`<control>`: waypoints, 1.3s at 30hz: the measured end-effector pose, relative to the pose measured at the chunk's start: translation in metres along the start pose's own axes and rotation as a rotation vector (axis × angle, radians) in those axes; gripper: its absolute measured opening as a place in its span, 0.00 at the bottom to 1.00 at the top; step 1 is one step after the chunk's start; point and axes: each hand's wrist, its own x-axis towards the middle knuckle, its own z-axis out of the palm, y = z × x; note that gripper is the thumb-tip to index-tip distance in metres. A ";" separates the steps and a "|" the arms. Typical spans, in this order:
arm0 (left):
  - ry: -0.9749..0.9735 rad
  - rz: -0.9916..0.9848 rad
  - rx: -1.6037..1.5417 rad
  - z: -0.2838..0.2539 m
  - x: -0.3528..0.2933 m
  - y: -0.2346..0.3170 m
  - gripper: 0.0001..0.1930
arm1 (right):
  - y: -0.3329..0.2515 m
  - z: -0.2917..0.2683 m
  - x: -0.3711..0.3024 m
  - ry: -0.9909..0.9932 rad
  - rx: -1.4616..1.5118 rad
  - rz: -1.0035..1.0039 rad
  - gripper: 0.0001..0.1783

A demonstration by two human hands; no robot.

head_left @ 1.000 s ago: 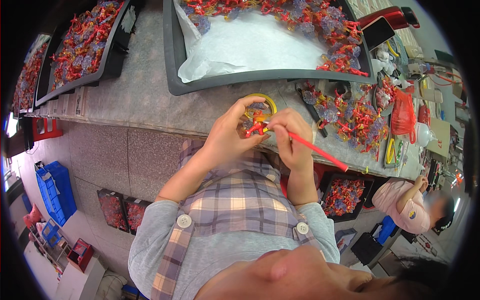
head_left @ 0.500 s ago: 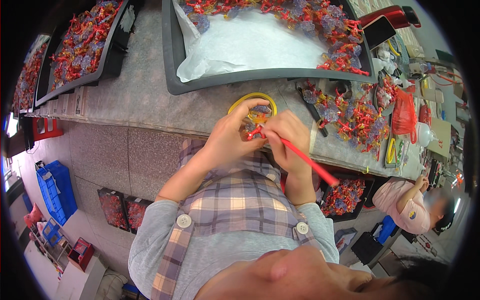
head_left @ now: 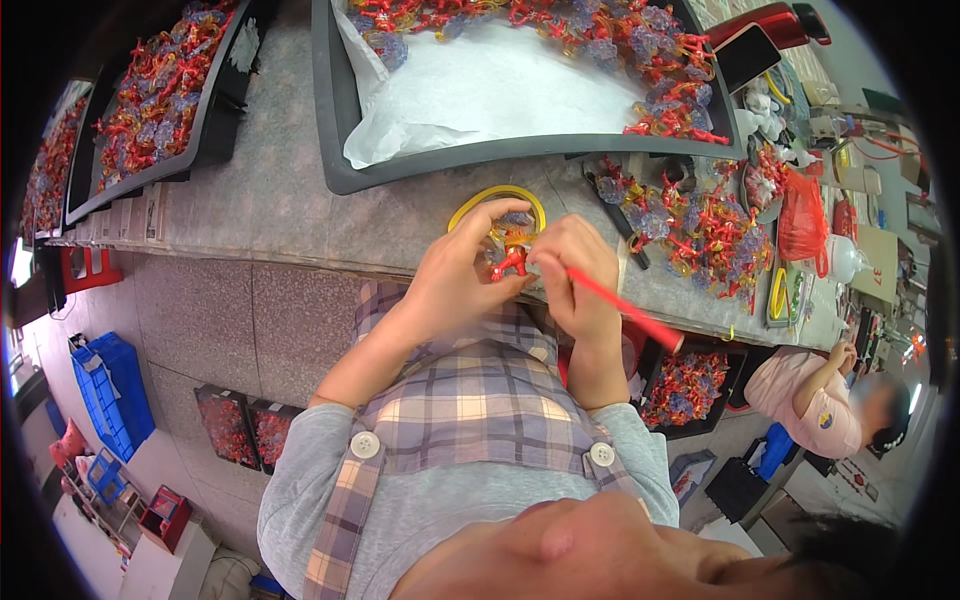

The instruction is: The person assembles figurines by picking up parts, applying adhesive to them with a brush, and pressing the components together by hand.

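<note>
My left hand (head_left: pixel 452 272) is closed on a small red, yellow and clear-purple plastic figurine (head_left: pixel 511 258), held between thumb and fingers above the table's near edge. In my right hand (head_left: pixel 578 268) is a slim red stick (head_left: pixel 635 318), its far end slanting down to the right. Fingers hide the stick's tip, so I cannot tell what sort of tool it is; the hand is close beside the figurine. Just behind the figurine, a yellow ring (head_left: pixel 497 190) lies on the grey table (head_left: pixel 270 195), partly covered by my left fingers.
A black tray (head_left: pixel 440 165) lined with white paper holds many similar figurines; another filled tray (head_left: pixel 205 150) stands left. More loose figurines (head_left: pixel 715 235) lie right, beside a black tool (head_left: pixel 632 235) and red bag (head_left: pixel 803 225). A co-worker (head_left: pixel 805 395) sits right.
My right fingers have shifted slightly and the red stick's outer end has swung up and right. The figurine shows more of its red part. The whole view has shifted a little.
</note>
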 end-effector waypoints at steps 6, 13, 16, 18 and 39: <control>0.033 0.017 0.021 0.001 -0.001 -0.004 0.30 | 0.001 -0.003 -0.006 0.029 0.085 -0.006 0.04; 0.060 0.218 0.111 -0.003 -0.002 0.000 0.33 | 0.014 -0.013 -0.014 0.129 0.100 0.123 0.06; 0.038 0.209 0.070 0.001 -0.001 -0.002 0.33 | 0.008 -0.009 -0.012 0.168 0.107 0.071 0.07; 0.060 0.260 0.146 0.002 -0.001 -0.002 0.34 | 0.006 -0.007 -0.013 0.167 0.085 0.059 0.07; -0.054 0.000 -0.134 -0.004 0.000 -0.005 0.33 | 0.013 0.007 -0.006 0.187 0.056 0.198 0.08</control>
